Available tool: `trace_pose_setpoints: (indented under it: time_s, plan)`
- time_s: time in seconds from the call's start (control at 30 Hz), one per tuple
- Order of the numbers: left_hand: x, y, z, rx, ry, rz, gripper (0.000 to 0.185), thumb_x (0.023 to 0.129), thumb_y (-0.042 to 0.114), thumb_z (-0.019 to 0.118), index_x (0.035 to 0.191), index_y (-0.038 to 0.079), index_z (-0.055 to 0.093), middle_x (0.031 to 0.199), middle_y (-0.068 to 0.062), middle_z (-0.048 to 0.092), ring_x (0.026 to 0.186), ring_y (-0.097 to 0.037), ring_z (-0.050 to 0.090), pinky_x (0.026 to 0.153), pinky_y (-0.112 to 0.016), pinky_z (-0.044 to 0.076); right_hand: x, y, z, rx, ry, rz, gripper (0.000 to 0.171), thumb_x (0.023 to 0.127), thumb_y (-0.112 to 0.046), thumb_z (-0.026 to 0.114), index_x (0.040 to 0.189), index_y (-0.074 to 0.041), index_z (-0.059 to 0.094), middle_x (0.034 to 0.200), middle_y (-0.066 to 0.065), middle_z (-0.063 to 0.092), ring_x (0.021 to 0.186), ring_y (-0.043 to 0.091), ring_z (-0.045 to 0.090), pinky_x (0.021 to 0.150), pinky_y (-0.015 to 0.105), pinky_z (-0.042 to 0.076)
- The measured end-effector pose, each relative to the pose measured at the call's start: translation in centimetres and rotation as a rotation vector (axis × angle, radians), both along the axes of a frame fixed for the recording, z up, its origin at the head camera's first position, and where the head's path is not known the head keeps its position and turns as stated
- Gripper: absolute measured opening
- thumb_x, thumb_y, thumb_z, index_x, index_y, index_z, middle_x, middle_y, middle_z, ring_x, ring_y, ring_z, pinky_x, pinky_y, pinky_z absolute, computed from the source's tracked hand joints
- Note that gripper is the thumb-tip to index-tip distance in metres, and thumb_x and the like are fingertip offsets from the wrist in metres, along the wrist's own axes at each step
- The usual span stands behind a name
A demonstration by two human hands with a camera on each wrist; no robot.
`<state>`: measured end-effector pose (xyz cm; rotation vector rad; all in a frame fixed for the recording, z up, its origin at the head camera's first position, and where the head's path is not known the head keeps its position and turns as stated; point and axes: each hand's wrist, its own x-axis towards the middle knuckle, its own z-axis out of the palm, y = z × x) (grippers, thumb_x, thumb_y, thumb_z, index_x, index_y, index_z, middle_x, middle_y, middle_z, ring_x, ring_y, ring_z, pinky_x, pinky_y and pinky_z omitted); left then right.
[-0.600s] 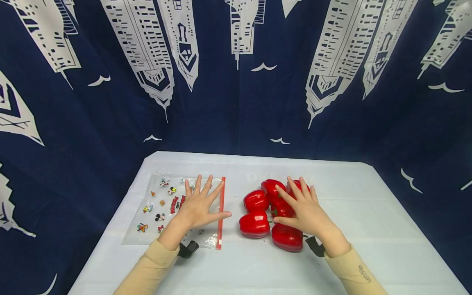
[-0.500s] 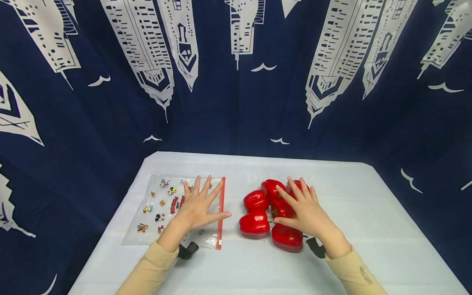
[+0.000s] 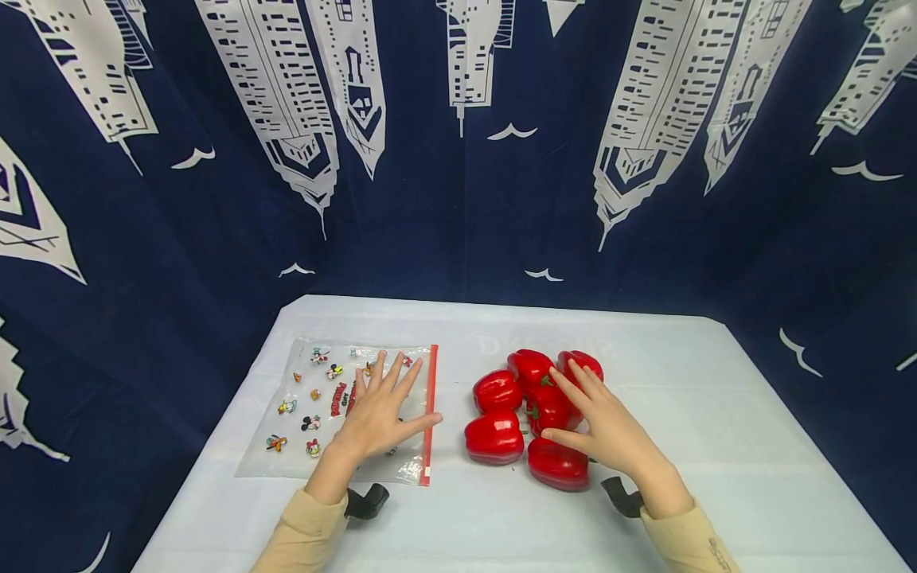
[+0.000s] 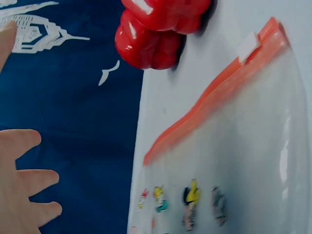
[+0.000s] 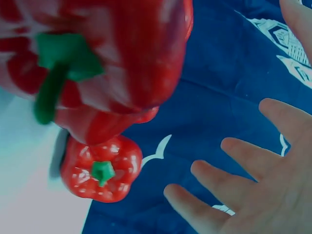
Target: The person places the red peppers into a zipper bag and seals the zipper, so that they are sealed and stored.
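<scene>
Hands flat, fingers spread: left hand point(image 3: 376, 418) on zip bag point(image 3: 315, 406), right hand point(image 3: 609, 430) on red peppers point(image 3: 533, 414); white tabletop point(image 3: 716, 414), navy skyline curtain point(image 3: 458, 159) behind.

1. Our head view looks forward and down from above the near table point(image 3: 716, 398) edge, taking in both hands, the whole tabletop and the backdrop point(image 3: 458, 199).
2. Our left wrist view sits low and close, facing across the zip bag point(image 4: 234, 161) toward the red peppers point(image 4: 151, 44).
3. Our right wrist view is very near the peppers, fingers point(image 5: 234, 151) spread at the lower right.
4. All three views share peppers and backdrop.
</scene>
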<state>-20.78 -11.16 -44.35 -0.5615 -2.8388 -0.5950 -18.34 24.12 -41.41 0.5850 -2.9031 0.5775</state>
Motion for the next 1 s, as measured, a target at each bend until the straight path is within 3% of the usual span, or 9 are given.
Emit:
trace_pose_setpoints:
  time_s: [0.17,0.43,0.7,0.83,1.0]
  plan:
    - [-0.4,0.1,-1.0,0.132,0.001,-0.002,0.085,0.081,0.071,0.047,0.148,0.02,0.031,0.153,-0.009,0.023,0.141,-0.035,0.012,0.108,-0.059,0.006,0.1,0.5,-0.7,-0.095,-0.001,-0.004,0.092,0.072,-0.056,0.072,0.146,-0.016,0.034,0.149,0.017,0.029,0.13,0.04,0.034,0.084,0.06,0.044]
    - [-0.9,0.7,-2.5,0.38,-0.068,0.037,0.073,0.083,0.06,0.057,0.135,0.01,0.05,0.14,-0.009,0.046,0.128,-0.028,0.039,0.102,-0.051,0.031,0.5,1.2,-2.2,-0.288,-0.096,-0.064,0.084,0.073,-0.047,0.076,0.142,-0.017,0.039,0.142,0.015,0.038,0.123,0.039,0.041,0.079,0.056,0.049]
    - [-1.4,1.8,-4.6,0.456,-0.131,0.154,0.062,0.083,0.06,0.058,0.12,0.01,0.062,0.114,-0.004,0.064,0.101,-0.021,0.059,0.085,-0.041,0.045,0.7,1.7,-4.0,-0.449,-0.113,-0.066,0.069,0.072,-0.034,0.08,0.13,-0.011,0.05,0.117,0.008,0.055,0.106,0.027,0.053,0.089,0.051,0.046]
    - [-1.3,2.1,-5.4,0.488,-0.13,0.207,0.056,0.082,0.058,0.06,0.114,0.012,0.064,0.107,0.0,0.066,0.089,-0.016,0.06,0.075,-0.037,0.046,0.8,1.9,-4.9,-0.502,-0.118,-0.074,0.064,0.074,-0.033,0.079,0.127,-0.01,0.051,0.114,0.006,0.056,0.104,0.025,0.055,0.088,0.048,0.047]
    - [-1.2,2.4,-5.9,0.512,-0.123,0.246,0.048,0.083,0.053,0.062,0.11,0.013,0.066,0.103,0.0,0.066,0.083,-0.014,0.06,0.072,-0.036,0.045,1.1,2.2,-5.8,-0.556,-0.129,-0.08,0.057,0.077,-0.03,0.078,0.124,-0.01,0.053,0.115,0.005,0.057,0.106,0.023,0.054,0.089,0.045,0.047]
